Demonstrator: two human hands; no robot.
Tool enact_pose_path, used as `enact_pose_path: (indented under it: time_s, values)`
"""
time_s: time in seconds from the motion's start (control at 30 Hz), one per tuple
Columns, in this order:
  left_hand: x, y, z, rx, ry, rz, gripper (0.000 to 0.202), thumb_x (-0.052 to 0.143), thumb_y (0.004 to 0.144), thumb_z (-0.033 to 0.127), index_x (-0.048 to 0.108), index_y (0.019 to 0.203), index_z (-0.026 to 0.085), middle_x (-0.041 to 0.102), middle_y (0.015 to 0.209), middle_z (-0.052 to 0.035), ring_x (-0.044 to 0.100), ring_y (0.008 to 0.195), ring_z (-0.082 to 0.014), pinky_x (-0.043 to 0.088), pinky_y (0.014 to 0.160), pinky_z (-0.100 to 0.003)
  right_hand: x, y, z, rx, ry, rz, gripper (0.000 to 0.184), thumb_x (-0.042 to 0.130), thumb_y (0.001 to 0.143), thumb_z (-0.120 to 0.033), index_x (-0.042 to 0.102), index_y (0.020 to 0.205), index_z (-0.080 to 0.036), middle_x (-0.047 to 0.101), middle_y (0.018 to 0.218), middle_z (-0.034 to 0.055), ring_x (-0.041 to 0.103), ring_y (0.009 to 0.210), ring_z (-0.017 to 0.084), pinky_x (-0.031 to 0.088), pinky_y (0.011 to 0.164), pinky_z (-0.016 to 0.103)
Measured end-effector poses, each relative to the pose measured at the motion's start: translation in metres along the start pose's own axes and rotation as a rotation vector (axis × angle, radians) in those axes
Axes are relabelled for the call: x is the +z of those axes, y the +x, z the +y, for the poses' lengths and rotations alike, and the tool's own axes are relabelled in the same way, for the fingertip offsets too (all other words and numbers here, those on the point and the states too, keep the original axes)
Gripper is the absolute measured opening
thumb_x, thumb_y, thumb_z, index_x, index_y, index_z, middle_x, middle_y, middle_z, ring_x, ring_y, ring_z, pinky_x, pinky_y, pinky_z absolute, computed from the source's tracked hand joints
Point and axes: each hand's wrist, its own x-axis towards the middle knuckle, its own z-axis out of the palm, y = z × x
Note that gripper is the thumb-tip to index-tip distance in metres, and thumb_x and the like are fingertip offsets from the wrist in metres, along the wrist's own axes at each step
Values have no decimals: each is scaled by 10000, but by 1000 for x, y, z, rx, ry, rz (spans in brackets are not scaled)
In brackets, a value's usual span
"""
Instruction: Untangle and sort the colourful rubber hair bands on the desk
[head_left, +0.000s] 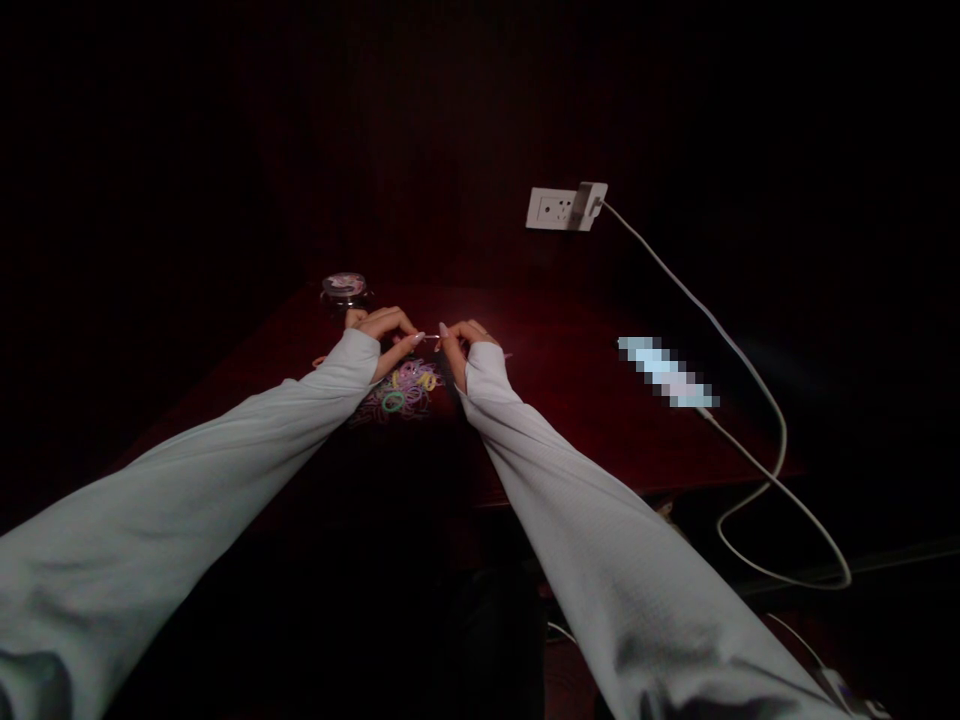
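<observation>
Darkness surrounded the desk (570, 410). Left hand (379, 327) and right hand (457, 352) pinched a thin band (431, 337) between their fingers, loose bands (409, 377) at its seven o'clock; likely light, stretchy, best held by the ends.

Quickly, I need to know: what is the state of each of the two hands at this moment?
Left hand: closed, pinching one end of a thin pale strand.
Right hand: closed, pinching the strand's other end.

Pixelation hides the phone screen (664, 372); frame edges crop 2 sleeves (225, 480); the strand (431, 337) between the fingertips (444, 331) is too small to identify.
</observation>
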Motion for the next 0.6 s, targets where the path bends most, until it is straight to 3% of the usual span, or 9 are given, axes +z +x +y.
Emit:
enact_pose_path:
  time_s: [0.2,0.6]
  values:
    - [0,0,-1,-5,9,-6,245,540,1053,383,632,886,229,705,911,-7,662,898,-230,345,1001,-444,1,2,6,-10,-27,38,448,582,1090,-465,654,716,-230,565,752,-22,497,713,151,399,730,294]
    - [-2,-1,8,-10,12,-3,255,510,1061,389,617,890,233,675,903,3,638,886,-217,327,997,-431,0,4,16,27,7,165,549,504,1074,-620,636,702,-238,583,746,-5,554,750,157,462,756,285]
